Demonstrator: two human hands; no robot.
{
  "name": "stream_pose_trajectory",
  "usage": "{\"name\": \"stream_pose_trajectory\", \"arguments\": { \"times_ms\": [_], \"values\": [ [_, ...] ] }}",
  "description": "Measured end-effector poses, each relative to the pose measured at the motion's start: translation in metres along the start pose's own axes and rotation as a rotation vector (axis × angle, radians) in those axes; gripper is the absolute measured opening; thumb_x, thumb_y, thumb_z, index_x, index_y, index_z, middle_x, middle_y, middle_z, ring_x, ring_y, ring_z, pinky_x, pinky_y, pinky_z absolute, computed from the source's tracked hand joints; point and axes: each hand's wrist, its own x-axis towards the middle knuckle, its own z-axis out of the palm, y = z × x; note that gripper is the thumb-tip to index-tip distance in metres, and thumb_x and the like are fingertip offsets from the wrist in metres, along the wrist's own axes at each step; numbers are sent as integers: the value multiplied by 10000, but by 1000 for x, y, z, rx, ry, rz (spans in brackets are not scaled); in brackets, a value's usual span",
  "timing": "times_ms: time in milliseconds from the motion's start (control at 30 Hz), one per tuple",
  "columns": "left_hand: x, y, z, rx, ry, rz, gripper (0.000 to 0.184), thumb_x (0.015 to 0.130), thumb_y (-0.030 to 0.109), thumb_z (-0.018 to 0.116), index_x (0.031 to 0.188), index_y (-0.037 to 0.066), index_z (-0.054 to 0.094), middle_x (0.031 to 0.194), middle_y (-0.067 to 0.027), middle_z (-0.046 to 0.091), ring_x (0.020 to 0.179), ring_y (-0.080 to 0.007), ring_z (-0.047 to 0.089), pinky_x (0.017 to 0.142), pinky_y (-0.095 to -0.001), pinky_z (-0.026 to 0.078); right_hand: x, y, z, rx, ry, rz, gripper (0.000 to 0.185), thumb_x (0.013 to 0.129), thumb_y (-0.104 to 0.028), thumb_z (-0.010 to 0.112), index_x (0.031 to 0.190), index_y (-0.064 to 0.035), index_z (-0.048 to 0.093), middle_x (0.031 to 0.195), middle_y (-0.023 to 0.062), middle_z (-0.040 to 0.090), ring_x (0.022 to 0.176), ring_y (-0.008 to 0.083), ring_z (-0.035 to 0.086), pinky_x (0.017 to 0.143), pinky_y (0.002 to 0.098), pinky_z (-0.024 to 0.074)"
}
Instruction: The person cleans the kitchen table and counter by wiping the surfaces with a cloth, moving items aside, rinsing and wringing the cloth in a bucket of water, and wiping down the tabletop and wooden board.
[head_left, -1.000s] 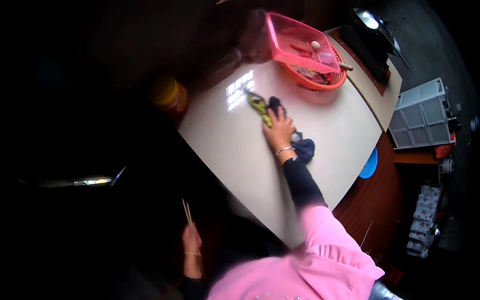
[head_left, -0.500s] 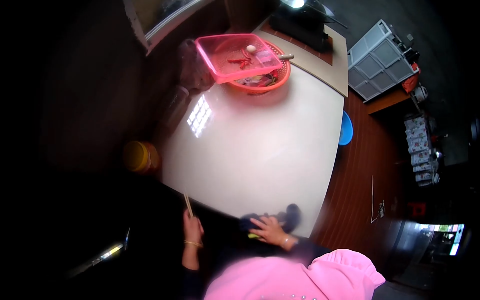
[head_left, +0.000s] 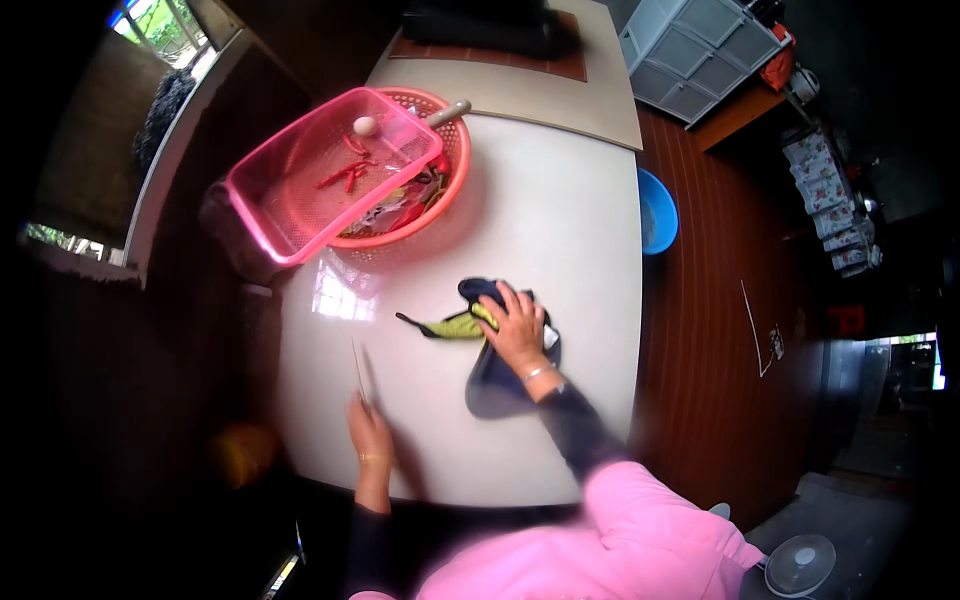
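My left hand (head_left: 370, 435) is closed around a pair of thin chopsticks (head_left: 360, 372), blurred now, which point away from me over the left part of the white table (head_left: 420, 455). Near the middle of the tabletop, my right hand (head_left: 516, 330) presses down on a crumpled dark blue cloth (head_left: 500, 385) with a yellow-green part. A narrow dark-tipped end of the cloth sticks out to the left. My right fingers curve over the bunched fabric, and part of it is hidden beneath the palm.
At the far left, a pink tray (head_left: 300, 245) with red chillies (head_left: 347, 176) and an egg (head_left: 364, 126) rests on an orange colander (head_left: 455, 185) holding mixed scraps. A grey handle (head_left: 447, 114) juts from it. A blue basin (head_left: 657, 212) stands beyond the right edge.
My right hand has pushed the cloth from the table's near edge to its middle, where it lies more spread out. My left hand has come forward over the table with the chopsticks. The view has shifted.
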Motion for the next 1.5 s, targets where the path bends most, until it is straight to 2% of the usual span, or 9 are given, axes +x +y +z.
{"name": "stream_pose_trajectory", "arguments": {
  "times_ms": [167,367,600,700,833,1000,1300,1400,1500],
  "values": [
    [78,47,39,48,32,153,462,816,-82,496,1267,9,452,1079,-182,523,980,-357,553,851,-419,473,130,118,28,-137,107,307,395,804,-439,653,1168,-292,612,1302,-7,502,1136,240,464,916,449,361],
    [144,55,63,148,114,332,354,857,-45,463,1206,-10,510,1086,-200,541,978,-376,550,847,-419,466,192,240,17,-254,96,741,496,833,-523,588,1278,-311,530,1378,23,433,1250,277,399,971,526,318],
    [177,44,60,281,102,350,429,828,-69,464,1239,42,510,1195,-186,521,1101,-365,505,955,-436,414,165,266,-2,-324,76,813,534,854,-536,554,1323,-288,489,1398,63,411,1248,304,406,960,534,363],
    [180,41,53,264,56,301,439,808,-47,517,1239,40,503,1255,-186,495,1144,-370,481,968,-451,403,133,255,-16,-313,67,848,548,856,-517,566,1339,-280,464,1401,93,407,1236,337,422,952,542,392],
    [150,60,37,227,213,526,452,750,-30,585,1193,7,503,1257,-217,481,1145,-409,469,955,-478,406,69,229,-29,-387,66,799,541,850,-477,598,1335,-280,463,1387,120,413,1201,356,452,930,543,411],
    [77,40,1,18,27,645,487,730,-47,615,1195,42,503,1278,-194,476,1148,-394,483,973,-470,408,-18,171,-51,-396,51,842,521,845,-431,624,1321,-278,478,1381,128,414,1192,351,455,918,511,418],
    [-27,-23,-187,-60,88,645,349,722,-81,581,1064,-14,584,1183,-216,545,1124,-395,516,958,-450,426,-191,7,-71,-473,-65,1025,517,852,-407,619,1333,-315,453,1426,98,375,1227,332,418,939,511,389],
    [-39,-50,-244,-9,157,606,330,742,-72,576,1068,-16,586,1186,-215,546,1135,-400,507,983,-468,405,-208,-61,-58,-390,-105,950,552,830,-400,642,1338,-317,444,1434,111,353,1237,348,396,954,517,371],
    [-35,-75,-279,103,319,594,477,745,-26,649,1200,35,518,1289,-202,478,1211,-391,457,1012,-464,388,-205,-131,-45,-301,-182,762,581,799,-389,672,1331,-298,455,1439,104,333,1235,367,370,951,516,359]
  ]
}}
